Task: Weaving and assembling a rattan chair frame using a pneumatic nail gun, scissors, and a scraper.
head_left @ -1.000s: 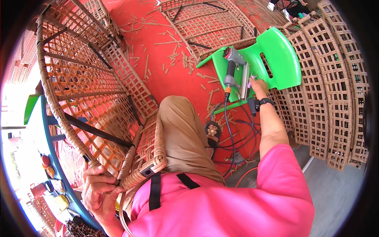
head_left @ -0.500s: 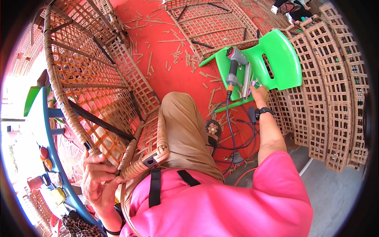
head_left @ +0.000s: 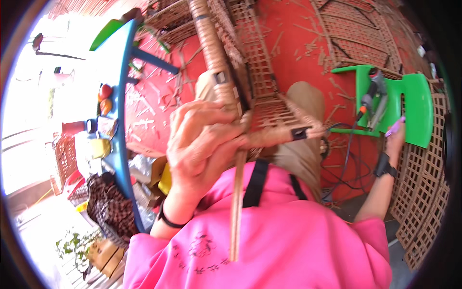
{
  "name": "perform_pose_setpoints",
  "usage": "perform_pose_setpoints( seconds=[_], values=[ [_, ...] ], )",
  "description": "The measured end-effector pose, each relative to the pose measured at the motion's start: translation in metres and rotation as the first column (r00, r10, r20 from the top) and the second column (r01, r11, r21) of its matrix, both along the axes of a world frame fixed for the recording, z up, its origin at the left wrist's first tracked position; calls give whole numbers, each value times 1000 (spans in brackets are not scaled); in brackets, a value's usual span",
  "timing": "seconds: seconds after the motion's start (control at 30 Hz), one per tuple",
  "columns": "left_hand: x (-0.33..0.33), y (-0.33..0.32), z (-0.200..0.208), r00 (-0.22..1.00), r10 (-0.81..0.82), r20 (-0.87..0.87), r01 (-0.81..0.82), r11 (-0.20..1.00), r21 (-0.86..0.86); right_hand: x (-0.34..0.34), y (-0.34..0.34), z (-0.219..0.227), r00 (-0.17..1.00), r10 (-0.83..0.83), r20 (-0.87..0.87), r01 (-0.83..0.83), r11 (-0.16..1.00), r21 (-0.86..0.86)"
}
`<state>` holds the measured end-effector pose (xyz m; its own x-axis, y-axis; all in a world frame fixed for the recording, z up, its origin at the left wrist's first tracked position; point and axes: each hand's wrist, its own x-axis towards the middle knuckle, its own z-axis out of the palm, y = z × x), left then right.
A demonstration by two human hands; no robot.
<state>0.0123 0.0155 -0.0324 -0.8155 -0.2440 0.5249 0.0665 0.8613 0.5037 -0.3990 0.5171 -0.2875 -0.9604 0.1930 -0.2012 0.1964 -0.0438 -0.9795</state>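
My left hand [head_left: 199,139] is closed around the wrapped corner of a woven rattan frame [head_left: 269,137], which stands between my legs. From under its fingers a flat rattan strip [head_left: 236,212] hangs down over my pink shirt. Off to the right, my right hand [head_left: 395,140] is closed on purple-handled scissors [head_left: 395,126], whose blades I cannot make out. It is over the edge of a green plastic chair [head_left: 416,111]. A grey-and-black nail gun [head_left: 374,94] with an orange hose fitting lies on that chair.
More woven panels [head_left: 361,33] lie at the far right, and others [head_left: 423,192] stand beside the chair. Strip offcuts [head_left: 298,53] litter the red floor. Dark hoses [head_left: 349,159] run below the chair. A blue table [head_left: 126,96] with fruit [head_left: 105,98] stands at left.
The view has swung left, bringing more of the blue table in. My left hand stays on the wrapped corner, now nearer the middle. My right hand has drawn the scissors away from beside the nail gun.
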Motion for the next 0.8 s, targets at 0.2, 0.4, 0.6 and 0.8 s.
perform_pose_setpoints(
  seconds=[0.2,0.4,0.6,0.8],
  values=[
    [23,21,-1,993,48,-106,-63,988,-140,80,-90,147,869,444,-217,-494,755,-433],
    [37,23,-12,981,57,-183,-97,971,-218,219,-225,256,514,745,-426,-639,663,390],
    [39,16,-19,968,100,-230,-147,970,-194,256,-282,311,-89,959,-269,-234,243,941],
    [42,15,-21,967,103,-234,-149,972,-184,261,-300,305,-154,967,-203,-225,166,960]
  ],
)
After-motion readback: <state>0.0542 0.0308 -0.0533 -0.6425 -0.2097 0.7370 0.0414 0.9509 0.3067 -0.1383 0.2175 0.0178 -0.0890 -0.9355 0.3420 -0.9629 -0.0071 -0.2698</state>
